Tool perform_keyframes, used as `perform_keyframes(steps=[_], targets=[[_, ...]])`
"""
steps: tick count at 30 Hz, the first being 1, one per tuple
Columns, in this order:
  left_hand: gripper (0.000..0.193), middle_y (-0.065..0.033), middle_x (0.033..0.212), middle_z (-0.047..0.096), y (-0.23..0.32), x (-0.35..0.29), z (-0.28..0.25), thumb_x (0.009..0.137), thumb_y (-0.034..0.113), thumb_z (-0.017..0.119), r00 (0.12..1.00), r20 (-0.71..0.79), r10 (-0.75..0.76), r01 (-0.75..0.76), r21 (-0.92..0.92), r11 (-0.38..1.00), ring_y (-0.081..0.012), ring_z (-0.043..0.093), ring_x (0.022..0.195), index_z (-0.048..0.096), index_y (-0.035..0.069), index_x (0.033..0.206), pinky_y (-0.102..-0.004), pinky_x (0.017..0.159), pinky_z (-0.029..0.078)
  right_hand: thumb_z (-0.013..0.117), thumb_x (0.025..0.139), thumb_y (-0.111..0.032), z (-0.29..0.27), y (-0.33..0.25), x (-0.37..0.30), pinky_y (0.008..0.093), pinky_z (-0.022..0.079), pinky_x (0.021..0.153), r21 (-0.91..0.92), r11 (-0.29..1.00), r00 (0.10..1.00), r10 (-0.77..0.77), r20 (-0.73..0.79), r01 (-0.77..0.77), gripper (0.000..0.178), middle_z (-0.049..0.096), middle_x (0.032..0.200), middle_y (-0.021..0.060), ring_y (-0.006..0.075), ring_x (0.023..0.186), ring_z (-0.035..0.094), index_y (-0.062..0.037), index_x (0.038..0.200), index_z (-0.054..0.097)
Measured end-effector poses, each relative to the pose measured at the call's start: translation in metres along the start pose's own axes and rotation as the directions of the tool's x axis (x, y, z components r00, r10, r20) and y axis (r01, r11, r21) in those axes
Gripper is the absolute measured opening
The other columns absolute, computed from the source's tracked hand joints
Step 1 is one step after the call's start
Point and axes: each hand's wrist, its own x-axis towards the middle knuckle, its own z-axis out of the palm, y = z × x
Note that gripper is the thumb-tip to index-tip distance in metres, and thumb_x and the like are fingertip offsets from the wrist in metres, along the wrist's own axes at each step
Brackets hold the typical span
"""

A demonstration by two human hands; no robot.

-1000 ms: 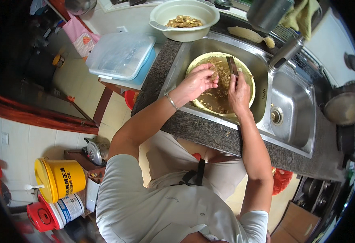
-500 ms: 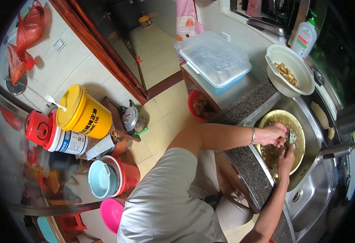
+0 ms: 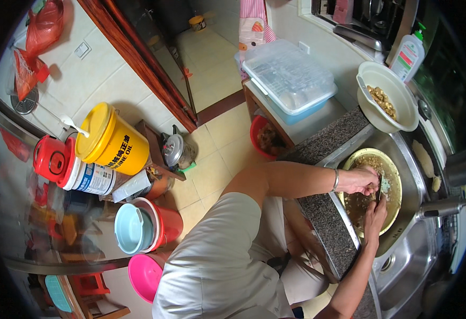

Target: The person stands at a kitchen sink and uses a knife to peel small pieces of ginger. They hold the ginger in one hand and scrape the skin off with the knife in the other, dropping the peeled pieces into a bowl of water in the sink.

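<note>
Beyond the yellow basin (image 3: 397, 183), the pale bowl (image 3: 404, 106) already holds brown pieces (image 3: 381, 102); over the basin, the left hand's (image 3: 358, 179) fingers pinch another, unfinished, the right hand's (image 3: 375, 213) a dark blade (image 3: 380, 184).

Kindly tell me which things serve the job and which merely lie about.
In use, apparently: dark flat blade in right hand; round pale-yellow plastic basin; off-white plastic bowl.
Lying about: yellow cylindrical plastic bucket; round pink plastic basin; clear-lidded blue box.

Large dark lettering (image 3: 124, 154) in two scripts curves around a yellow bucket (image 3: 101, 133). Beside it, a white tub (image 3: 75, 176) bears a blue-and-white printed label (image 3: 97, 179). The pump bottle (image 3: 409, 55)'s red-and-green label seems too small to read.
</note>
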Motion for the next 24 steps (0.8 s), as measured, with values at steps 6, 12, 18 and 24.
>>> perform_keyframes(steps=[6, 12, 18, 24], targets=[[0.003, -0.0113, 0.077, 0.061, 0.0, 0.0, 0.0, 0.083, 0.001, 0.057, 0.999, -0.034, -0.021, 0.021, -0.015, 1.0, -0.0176, 0.057, 0.061, 0.057, 0.002, 0.085, -0.0307, 0.053, 0.048, 0.047, 0.091, -0.005, -0.002, -0.007, -0.003, 0.0492, 0.042, 0.071, -0.033, 0.999, 1.0, 0.007, 0.028, -0.006, 0.035, 0.059, 0.086, 0.028, 0.0407, 0.075, 0.056, 0.0061, 0.124, 0.048], [0.003, -0.0096, 0.075, 0.059, -0.007, 0.009, -0.001, 0.082, 0.004, 0.057, 0.999, -0.046, -0.014, 0.018, 0.07, 0.997, -0.0166, 0.055, 0.061, 0.058, 0.002, 0.084, -0.0317, 0.051, 0.047, 0.048, 0.092, -0.011, 0.006, 0.015, -0.003, 0.0488, 0.042, 0.07, -0.047, 0.989, 0.988, -0.141, -0.055, 0.138, 0.031, 0.057, 0.082, 0.0273, 0.0403, 0.074, 0.055, 0.0064, 0.117, 0.049], [0.005, -0.0092, 0.079, 0.059, -0.003, 0.006, 0.002, 0.084, 0.006, 0.055, 0.998, -0.034, -0.052, 0.054, 0.046, 0.997, -0.016, 0.054, 0.061, 0.057, 0.002, 0.086, -0.0305, 0.053, 0.047, 0.047, 0.092, -0.011, -0.002, 0.003, -0.003, 0.0468, 0.044, 0.071, -0.044, 0.998, 0.995, 0.05, 0.084, -0.046, 0.038, 0.058, 0.086, 0.0264, 0.0376, 0.075, 0.055, 0.0085, 0.124, 0.048], [0.018, -0.0099, 0.081, 0.06, -0.006, 0.01, 0.004, 0.096, 0.017, 0.044, 0.994, -0.067, -0.086, 0.086, 0.0, 0.996, -0.0148, 0.053, 0.061, 0.056, 0.003, 0.091, -0.0297, 0.052, 0.046, 0.047, 0.092, -0.01, 0.009, 0.045, -0.001, 0.045, 0.046, 0.074, -0.124, 0.99, 0.997, -0.072, 0.001, 0.072, 0.046, 0.06, 0.092, 0.0255, 0.0365, 0.08, 0.058, 0.011, 0.133, 0.043]])
